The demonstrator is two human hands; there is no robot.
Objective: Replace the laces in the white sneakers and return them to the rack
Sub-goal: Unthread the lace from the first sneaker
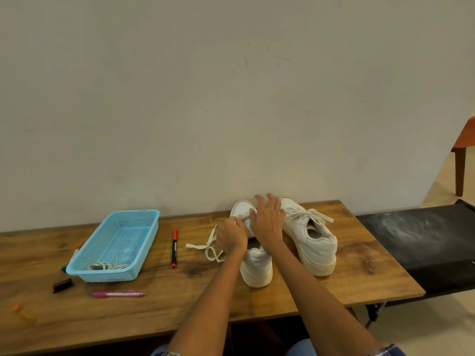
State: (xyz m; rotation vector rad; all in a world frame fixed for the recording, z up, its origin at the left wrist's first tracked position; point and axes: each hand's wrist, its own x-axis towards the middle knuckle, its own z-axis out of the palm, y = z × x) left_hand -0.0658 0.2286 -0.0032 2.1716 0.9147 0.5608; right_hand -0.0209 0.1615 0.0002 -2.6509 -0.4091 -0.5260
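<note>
Blue basket [144,222] holds laces [102,265] — left hand [231,236] pinches sneaker lace [209,246] (right hand [267,222] spread, relaxed).

Wooden table [159,312], grain and dark knots, low sheen. Perforated pale-blue plastic basket [144,222]. White sneakers [314,242], matt, scuffed, yellowed at soles. Flat woven cloth lace [208,246]. Matt black fabric cot [421,242], dusty white smear.

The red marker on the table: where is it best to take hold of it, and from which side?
Pinch the red marker across the middle of its barrel, coming from above. It lies flat on the table, pointing away from the person, with free space on both long sides.
</note>
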